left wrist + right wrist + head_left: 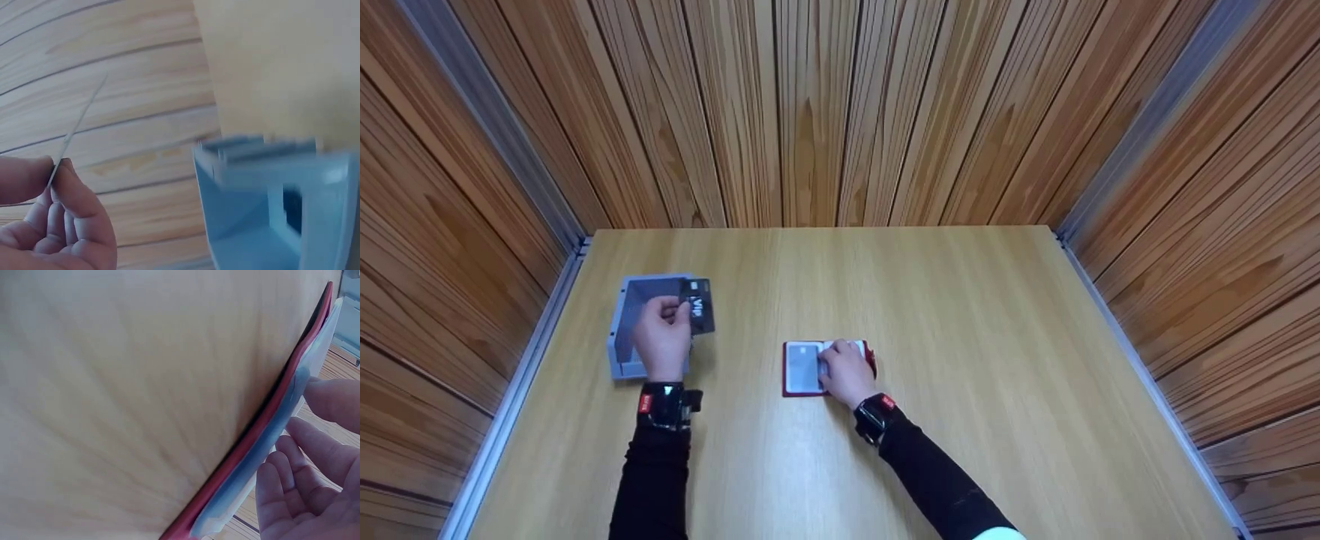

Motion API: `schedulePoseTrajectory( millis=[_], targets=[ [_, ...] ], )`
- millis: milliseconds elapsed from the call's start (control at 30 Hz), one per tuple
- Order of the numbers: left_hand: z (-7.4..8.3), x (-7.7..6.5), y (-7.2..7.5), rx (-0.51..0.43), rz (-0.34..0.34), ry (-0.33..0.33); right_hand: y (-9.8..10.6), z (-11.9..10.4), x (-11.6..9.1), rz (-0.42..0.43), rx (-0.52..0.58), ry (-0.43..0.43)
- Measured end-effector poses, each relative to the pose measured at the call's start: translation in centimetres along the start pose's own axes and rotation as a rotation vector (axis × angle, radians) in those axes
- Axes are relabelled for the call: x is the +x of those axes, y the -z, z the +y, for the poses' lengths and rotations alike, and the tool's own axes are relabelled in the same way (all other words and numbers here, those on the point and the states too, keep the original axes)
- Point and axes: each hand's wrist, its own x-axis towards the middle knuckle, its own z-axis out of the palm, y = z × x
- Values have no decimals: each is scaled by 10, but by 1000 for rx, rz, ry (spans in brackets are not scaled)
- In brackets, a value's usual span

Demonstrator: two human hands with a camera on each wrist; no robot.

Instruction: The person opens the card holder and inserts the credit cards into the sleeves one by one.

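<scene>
My left hand (662, 341) is raised over the grey plastic bin and pinches a black card (701, 306) marked "VIP" between thumb and fingers. Edge-on, the card (79, 124) appears as a thin line in the left wrist view, clear of the bin. On the table lies a red card holder (785, 369), spread open with clear plastic sleeves (802, 367) inside. My right hand (847, 373) rests over its right half. In the right wrist view, the thumb and fingertips (301, 430) touch the sleeves (270, 433), fingers loosely bent.
The grey bin (616, 352) stands at the left of the wooden table (960, 322), open at the top. Wood-plank walls (810, 112) with metal corner rails enclose the table at the back and both sides.
</scene>
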Motion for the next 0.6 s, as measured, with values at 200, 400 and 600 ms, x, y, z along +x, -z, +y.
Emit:
schedulePoseTrajectory(
  millis=[200, 400, 600],
  targets=[
    [0, -15, -18, -39, -85, -3, 1, 1, -1, 9, 9, 6],
    [-4, -32, -38, -58, -200, 30, 1, 1, -1, 14, 7, 19],
    [-4, -44, -55, -89, -348, 172, 1, 1, 0, -1, 18, 4]
  ],
)
